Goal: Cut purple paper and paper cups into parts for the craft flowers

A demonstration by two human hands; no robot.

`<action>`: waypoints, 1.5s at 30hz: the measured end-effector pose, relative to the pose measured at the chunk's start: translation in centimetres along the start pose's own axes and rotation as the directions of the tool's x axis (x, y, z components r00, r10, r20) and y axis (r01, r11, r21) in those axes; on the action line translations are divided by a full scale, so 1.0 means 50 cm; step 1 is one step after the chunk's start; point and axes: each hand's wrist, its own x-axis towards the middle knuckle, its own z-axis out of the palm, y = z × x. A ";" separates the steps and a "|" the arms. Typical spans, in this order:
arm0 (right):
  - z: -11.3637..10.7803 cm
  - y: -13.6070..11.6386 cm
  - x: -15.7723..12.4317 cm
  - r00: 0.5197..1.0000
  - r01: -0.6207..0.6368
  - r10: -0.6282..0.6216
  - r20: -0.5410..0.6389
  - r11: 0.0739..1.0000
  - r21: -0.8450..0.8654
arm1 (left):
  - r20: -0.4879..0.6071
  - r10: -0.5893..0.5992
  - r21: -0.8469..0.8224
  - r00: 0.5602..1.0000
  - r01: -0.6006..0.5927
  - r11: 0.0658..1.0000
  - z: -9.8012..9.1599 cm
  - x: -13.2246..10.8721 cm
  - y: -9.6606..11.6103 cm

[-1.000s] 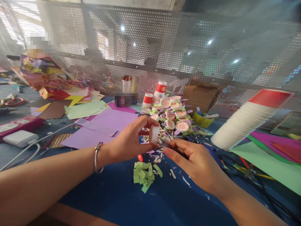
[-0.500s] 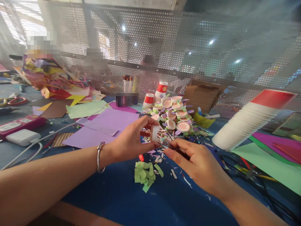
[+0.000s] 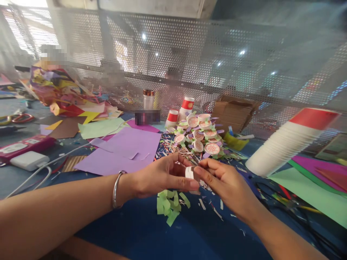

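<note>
My left hand (image 3: 162, 175), with a silver bangle at the wrist, grips a small white cup piece (image 3: 189, 173) between thumb and fingers. Close against it on the right, my right hand (image 3: 221, 180) is closed on a thin dark metal tool (image 3: 195, 159), mostly hidden by the fingers. Small green paper strips (image 3: 169, 206) lie on the blue table just below my left hand. Behind both hands rises a pile of round white pieces with red patterns (image 3: 199, 133), with green and purple tabs, among paper scraps.
Purple sheets (image 3: 127, 144) lie left of centre, with a white charger (image 3: 29, 159) and cable further left. A tall stack of paper cups (image 3: 292, 141) leans at the right. Behind stand two red-and-white cups (image 3: 172, 117), a bottle (image 3: 148, 99) and folded cardboard (image 3: 234, 112).
My left hand has moved right and down with the white piece, which is now turned and closer to my right hand. The view has shifted slightly.
</note>
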 end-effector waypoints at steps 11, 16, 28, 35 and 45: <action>0.009 0.007 0.001 0.988 -0.126 0.090 0.127 0.942 0.310 | -0.083 -0.059 -0.123 0.995 0.048 0.991 0.009 -0.007 0.000; 0.008 0.006 -0.002 0.997 -0.069 0.058 0.048 0.957 0.283 | -0.138 -0.076 -0.192 0.988 0.048 0.980 0.009 -0.006 -0.004; 0.009 -0.003 -0.003 0.991 0.039 -0.018 -0.131 0.986 0.159 | 0.024 -0.087 -0.149 0.996 0.090 0.985 0.003 -0.008 0.016; 0.007 -0.008 -0.012 0.983 0.085 -0.066 -0.172 0.991 0.101 | 0.044 -0.067 -0.069 0.997 0.069 0.995 -0.005 -0.002 0.015; -0.027 0.020 0.006 0.999 0.017 -0.026 -0.044 0.980 -0.198 | -0.253 0.081 0.121 0.964 -0.052 0.991 -0.070 0.011 0.032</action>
